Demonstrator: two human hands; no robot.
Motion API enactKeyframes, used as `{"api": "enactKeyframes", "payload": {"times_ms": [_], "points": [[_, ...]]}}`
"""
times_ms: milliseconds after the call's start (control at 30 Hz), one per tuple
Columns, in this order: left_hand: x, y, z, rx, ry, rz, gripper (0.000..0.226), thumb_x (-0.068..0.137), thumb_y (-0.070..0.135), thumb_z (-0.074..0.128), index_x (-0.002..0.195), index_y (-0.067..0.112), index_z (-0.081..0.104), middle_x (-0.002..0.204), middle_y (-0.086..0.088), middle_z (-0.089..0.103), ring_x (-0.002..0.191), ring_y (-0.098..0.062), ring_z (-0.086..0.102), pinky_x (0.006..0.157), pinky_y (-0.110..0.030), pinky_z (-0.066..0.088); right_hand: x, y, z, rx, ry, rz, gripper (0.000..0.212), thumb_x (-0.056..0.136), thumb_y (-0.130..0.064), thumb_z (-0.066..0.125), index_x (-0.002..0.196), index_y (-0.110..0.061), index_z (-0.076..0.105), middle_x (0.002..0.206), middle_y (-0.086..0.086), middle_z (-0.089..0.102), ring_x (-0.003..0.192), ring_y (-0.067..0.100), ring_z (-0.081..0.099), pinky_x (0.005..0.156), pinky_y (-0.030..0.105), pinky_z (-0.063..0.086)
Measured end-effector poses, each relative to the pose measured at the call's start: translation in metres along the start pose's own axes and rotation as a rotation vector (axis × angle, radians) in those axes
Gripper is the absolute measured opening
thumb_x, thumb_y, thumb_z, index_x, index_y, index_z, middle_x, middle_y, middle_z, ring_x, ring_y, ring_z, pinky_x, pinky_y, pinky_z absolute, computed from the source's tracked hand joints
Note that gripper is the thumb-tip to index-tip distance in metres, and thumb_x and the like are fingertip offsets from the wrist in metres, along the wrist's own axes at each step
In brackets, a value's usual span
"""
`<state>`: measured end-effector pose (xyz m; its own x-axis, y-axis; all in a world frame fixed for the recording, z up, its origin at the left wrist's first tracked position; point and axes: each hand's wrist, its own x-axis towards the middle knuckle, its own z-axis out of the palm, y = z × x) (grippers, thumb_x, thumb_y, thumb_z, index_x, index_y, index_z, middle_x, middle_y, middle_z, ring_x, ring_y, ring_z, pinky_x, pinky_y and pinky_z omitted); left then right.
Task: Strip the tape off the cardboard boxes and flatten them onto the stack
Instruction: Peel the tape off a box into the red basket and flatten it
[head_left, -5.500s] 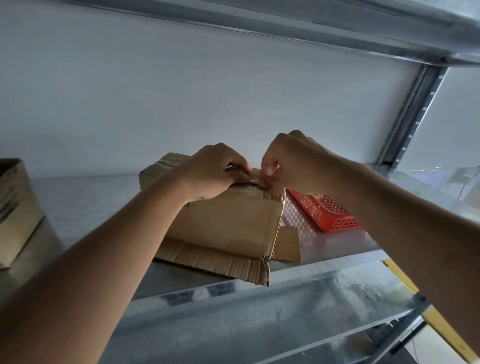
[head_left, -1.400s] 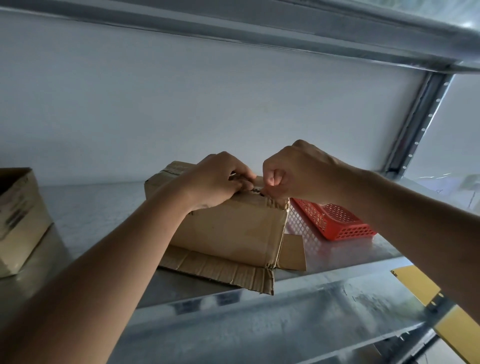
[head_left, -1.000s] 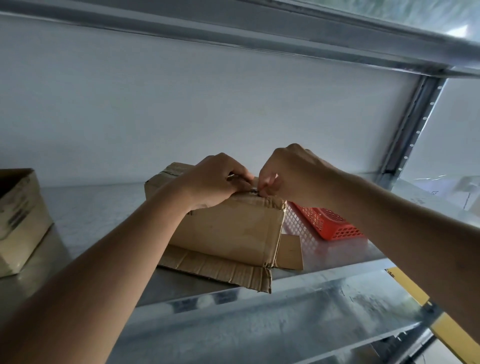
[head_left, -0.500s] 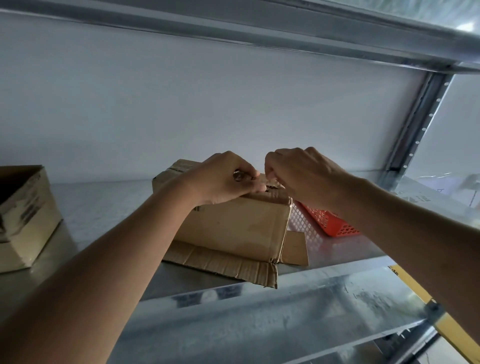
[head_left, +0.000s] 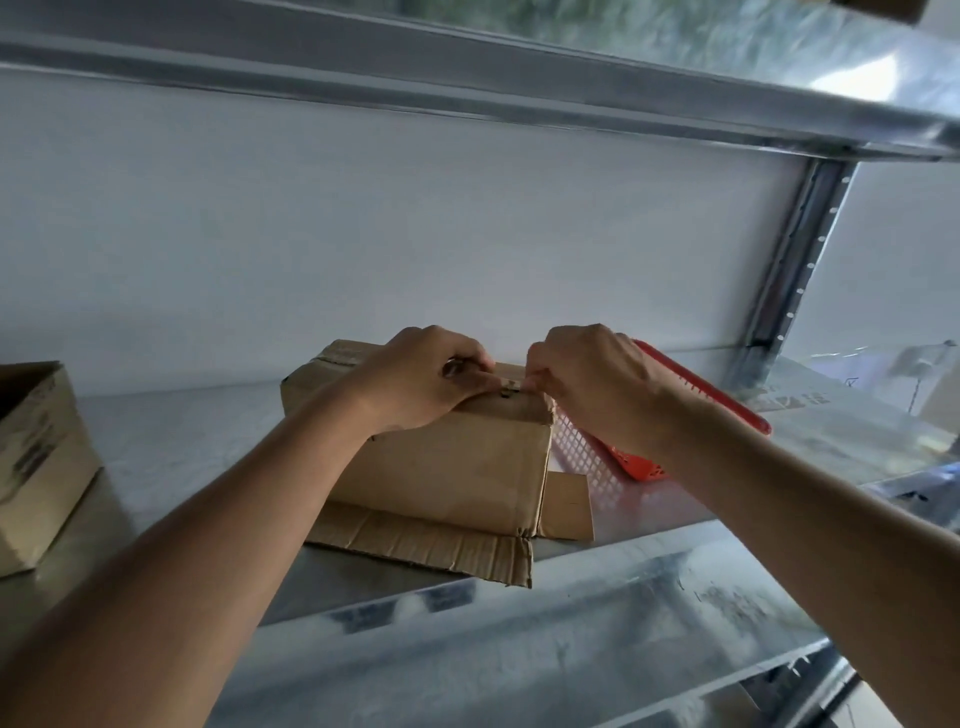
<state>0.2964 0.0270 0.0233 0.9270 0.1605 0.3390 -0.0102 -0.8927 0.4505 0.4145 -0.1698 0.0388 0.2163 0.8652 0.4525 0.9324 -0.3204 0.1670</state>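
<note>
Both hands have shifted only a little since half a second ago; the box (head_left: 447, 457) has not moved. It sits at the centre of the frame on the metal shelf (head_left: 171, 441), brown and creased, bottom flaps spread flat toward the front. Left hand (head_left: 415, 379) and right hand (head_left: 587, 379) meet at its top front edge, fingers curled and pinching the tape (head_left: 509, 387) there. A red basket (head_left: 675, 415) lies just right of it; another box (head_left: 36, 462) stands at the left edge.
</note>
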Motion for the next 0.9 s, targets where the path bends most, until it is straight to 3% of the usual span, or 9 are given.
{"api": "enactKeyframes", "payload": {"times_ms": [100, 167, 200, 267, 367, 467, 567, 733, 900], "points": [[0.0, 0.002, -0.001, -0.022, -0.013, -0.022, 0.03, 0.094, 0.054, 0.066, 0.116, 0.035, 0.074, 0.115, 0.017, 0.071, 0.109, -0.004, 0.062, 0.096, -0.031, 0.05, -0.008, -0.011, 0.006, -0.314, 0.109, -0.123, 0.028, 0.061, 0.006, 0.083, 0.069, -0.013, 0.063, 0.069, -0.002, 0.049, 0.055, 0.007, 0.01, 0.036, 0.021, 0.031], [0.002, 0.003, -0.001, -0.036, -0.01, -0.042, 0.034, 0.092, 0.055, 0.068, 0.119, 0.035, 0.073, 0.121, 0.017, 0.069, 0.113, -0.005, 0.06, 0.095, -0.028, 0.047, -0.012, -0.016, 0.01, -0.387, 0.17, -0.105, 0.03, 0.058, 0.009, 0.081, 0.067, -0.013, 0.062, 0.071, 0.0, 0.047, 0.06, 0.008, -0.002, 0.031, 0.021, 0.031], [0.003, 0.004, -0.001, -0.038, -0.015, -0.045, 0.035, 0.092, 0.054, 0.069, 0.122, 0.036, 0.072, 0.125, 0.016, 0.069, 0.116, -0.006, 0.059, 0.096, -0.028, 0.045, -0.012, -0.016, 0.013, -0.315, 0.168, -0.062, 0.028, 0.063, 0.012, 0.077, 0.074, -0.009, 0.063, 0.075, 0.003, 0.049, 0.056, 0.005, 0.005, 0.032, 0.024, 0.035], [0.004, 0.005, -0.001, -0.033, -0.036, -0.04, 0.035, 0.092, 0.053, 0.07, 0.125, 0.039, 0.072, 0.13, 0.016, 0.067, 0.12, -0.007, 0.057, 0.101, -0.03, 0.045, -0.009, -0.01, 0.02, -0.116, 0.118, 0.069, 0.026, 0.08, 0.014, 0.068, 0.095, -0.007, 0.063, 0.089, 0.006, 0.054, 0.051, 0.013, 0.041, 0.042, 0.029, 0.039], [0.005, 0.002, 0.001, -0.015, -0.047, -0.016, 0.03, 0.095, 0.049, 0.069, 0.123, 0.041, 0.074, 0.127, 0.016, 0.07, 0.119, -0.009, 0.06, 0.099, -0.03, 0.048, -0.007, -0.002, 0.019, 0.112, 0.138, 0.156, 0.011, 0.098, -0.004, 0.061, 0.102, -0.011, 0.069, 0.094, 0.0, 0.064, 0.075, 0.021, 0.065, 0.053, 0.018, 0.032], [0.005, 0.007, 0.003, 0.036, -0.022, 0.048, 0.026, 0.098, 0.041, 0.067, 0.121, 0.035, 0.077, 0.124, 0.013, 0.072, 0.114, -0.01, 0.063, 0.089, -0.023, 0.047, -0.014, 0.009, 0.007, 0.485, 0.213, 0.362, 0.011, 0.101, -0.023, 0.065, 0.094, -0.022, 0.073, 0.089, -0.013, 0.074, 0.078, 0.003, 0.071, 0.065, 0.008, 0.047], [0.004, 0.013, 0.001, 0.066, -0.004, 0.041, 0.023, 0.1, 0.036, 0.066, 0.118, 0.029, 0.079, 0.134, 0.008, 0.068, 0.125, -0.013, 0.058, 0.099, -0.025, 0.043, -0.027, 0.012, 0.004, 0.494, 0.204, 0.399, 0.007, 0.091, -0.034, 0.077, 0.089, -0.027, 0.078, 0.088, -0.014, 0.077, 0.08, -0.003, 0.071, 0.066, 0.001, 0.043], [0.006, 0.024, 0.001, 0.05, 0.04, 0.007, 0.019, 0.1, 0.031, 0.068, 0.115, 0.031, 0.08, 0.121, 0.014, 0.073, 0.113, -0.005, 0.063, 0.101, -0.028, 0.049, -0.035, 0.003, 0.007, 0.478, 0.208, 0.307, 0.014, 0.088, -0.036, 0.079, 0.093, -0.024, 0.084, 0.089, -0.005, 0.08, 0.074, 0.005, 0.069, 0.067, 0.016, 0.051], [0.002, 0.032, 0.007, 0.211, -0.013, 0.158, 0.024, 0.102, 0.022, 0.064, 0.122, 0.023, 0.076, 0.142, 0.002, 0.064, 0.139, -0.015, 0.052, 0.117, -0.03, 0.04, -0.023, 0.003, 0.005, 0.349, 0.108, 0.214, 0.015, 0.098, -0.023, 0.071, 0.095, -0.013, 0.082, 0.09, 0.004, 0.077, 0.076, 0.02, 0.069, 0.073, 0.039, 0.059]]}}
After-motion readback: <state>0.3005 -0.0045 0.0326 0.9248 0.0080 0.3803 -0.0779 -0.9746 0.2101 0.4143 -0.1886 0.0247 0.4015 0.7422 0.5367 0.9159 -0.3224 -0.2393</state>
